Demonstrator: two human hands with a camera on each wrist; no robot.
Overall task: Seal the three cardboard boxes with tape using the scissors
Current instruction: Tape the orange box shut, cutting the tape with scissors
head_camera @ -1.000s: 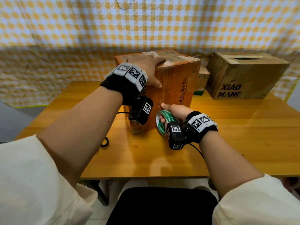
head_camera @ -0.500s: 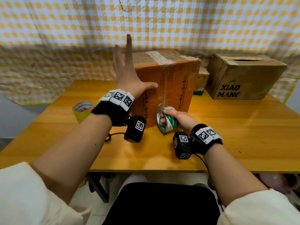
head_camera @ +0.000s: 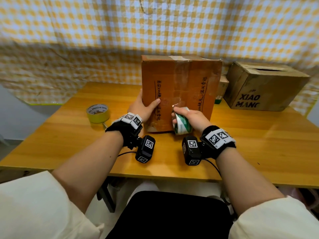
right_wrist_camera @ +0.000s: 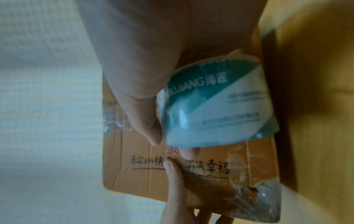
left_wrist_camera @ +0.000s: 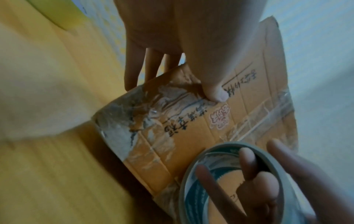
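An orange cardboard box (head_camera: 181, 83) stands tipped toward me on the wooden table (head_camera: 259, 144), its handwritten face turned my way, with clear tape running down it. My left hand (head_camera: 144, 107) grips the box's left edge, thumb on the front face (left_wrist_camera: 216, 94), fingers behind. My right hand (head_camera: 189, 116) holds a green-and-white roll of clear tape (head_camera: 181, 125) against the box's lower front; several fingers pass through the roll's core (left_wrist_camera: 247, 163). The same roll (right_wrist_camera: 216, 103) fills the right wrist view. No scissors are visible.
A yellow tape roll (head_camera: 98, 113) lies left of the box. A brown box marked XIAO MANG (head_camera: 264, 87) sits at the back right with a slit open on top. A smaller box (head_camera: 222, 88) shows between the two. A checked cloth hangs behind.
My left hand came off the box top, lifted, then took hold of the box's left edge. The box has turned so its written face is toward me. The tape roll rose slightly.
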